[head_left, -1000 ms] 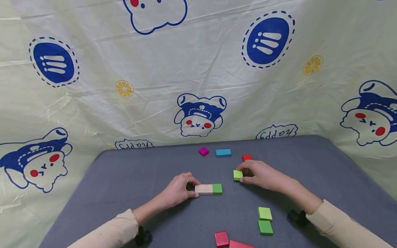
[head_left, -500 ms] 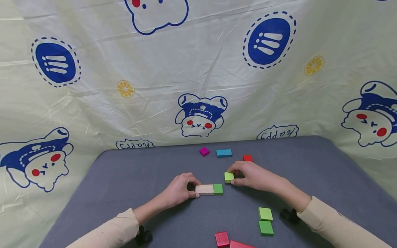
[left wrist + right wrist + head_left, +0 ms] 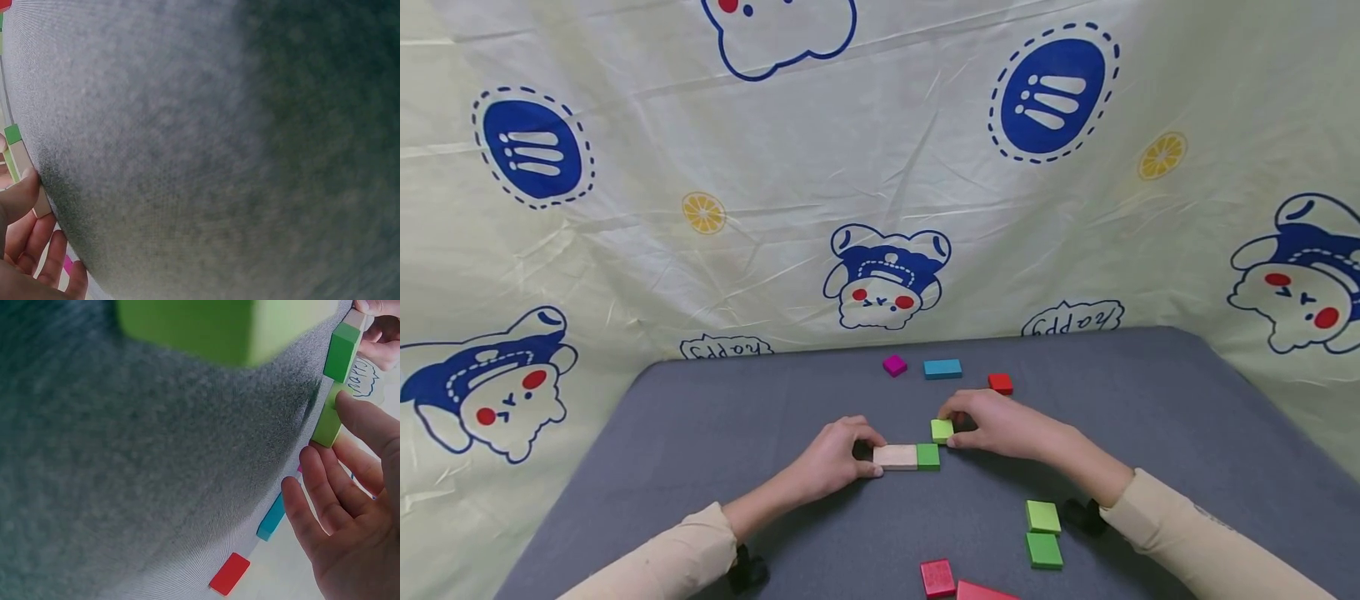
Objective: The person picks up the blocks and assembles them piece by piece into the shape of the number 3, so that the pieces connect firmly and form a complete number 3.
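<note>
Between the thumb and fingers of my right hand I pinch a small yellow-green, flat-sided block; it sits at my fingertips, just beyond the far edge of a green square block, and I cannot tell whether the two touch. That green block lies end to end with a pale, wood-coloured oblong block, whose other end I grip between the thumb and fingers of my left hand. Just past my right knuckles lies a bright red block; farther out from that grip, toward the far edge, are a blue oblong block and, left of it, a small magenta block set cornerwise. Nearer me than my right hand, a light green square block lies against a darker green square block. Closest to me are a crimson square block and, beside it, a red piece cut off by the view's edge. Under everything spreads a grey cloth-like tabletop, and beyond it hangs a pale printed sheet.
</note>
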`<state>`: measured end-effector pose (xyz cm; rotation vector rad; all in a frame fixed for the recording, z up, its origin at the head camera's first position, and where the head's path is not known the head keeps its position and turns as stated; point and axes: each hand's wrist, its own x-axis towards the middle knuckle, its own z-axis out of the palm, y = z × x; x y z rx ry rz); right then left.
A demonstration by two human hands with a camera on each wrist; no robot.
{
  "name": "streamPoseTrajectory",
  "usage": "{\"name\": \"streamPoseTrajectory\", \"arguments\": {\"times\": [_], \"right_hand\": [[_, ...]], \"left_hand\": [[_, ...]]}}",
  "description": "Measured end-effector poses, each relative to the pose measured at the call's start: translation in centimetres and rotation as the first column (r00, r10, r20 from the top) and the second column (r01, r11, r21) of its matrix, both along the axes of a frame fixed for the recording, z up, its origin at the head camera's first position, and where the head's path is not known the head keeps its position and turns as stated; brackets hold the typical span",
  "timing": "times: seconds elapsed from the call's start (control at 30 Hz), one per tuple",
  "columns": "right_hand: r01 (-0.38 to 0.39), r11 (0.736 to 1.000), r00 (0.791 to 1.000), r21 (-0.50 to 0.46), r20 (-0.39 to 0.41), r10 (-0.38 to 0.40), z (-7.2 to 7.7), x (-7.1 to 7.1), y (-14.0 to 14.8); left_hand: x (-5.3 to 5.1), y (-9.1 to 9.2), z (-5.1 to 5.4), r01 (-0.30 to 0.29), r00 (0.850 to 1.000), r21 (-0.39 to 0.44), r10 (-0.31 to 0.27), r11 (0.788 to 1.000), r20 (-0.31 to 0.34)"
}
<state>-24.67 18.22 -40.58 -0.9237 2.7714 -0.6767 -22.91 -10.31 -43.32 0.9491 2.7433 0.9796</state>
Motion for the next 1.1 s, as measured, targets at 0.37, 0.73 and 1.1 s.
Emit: {"name": "streamPoseTrajectory", "arguments": {"times": [0.37, 0.73, 1.1], "right_hand": [[-0.019, 1.000, 0.999, 0.019, 0.029, 0.018, -0.10, -0.25, -0.61], [-0.042, 0.998, 0.998, 0.043, 0.041, 0.040, 0.10, -0.50, -0.79], [-0.092, 0.996, 0.995, 0.008, 0.027, 0.092, 0.38, -0.70, -0.09]], "left_hand": [[0.10, 0.09, 0.10, 0.002, 1.000, 0.002, -0.002, 1.000, -0.006], [0.03, 0.11, 0.17, -0.004, 1.000, -0.005, 0.004, 1.000, -0.008], [-0.09, 0.10, 0.12, -0.003, 1.000, -0.001, 0.003, 1.000, -0.009]]}}
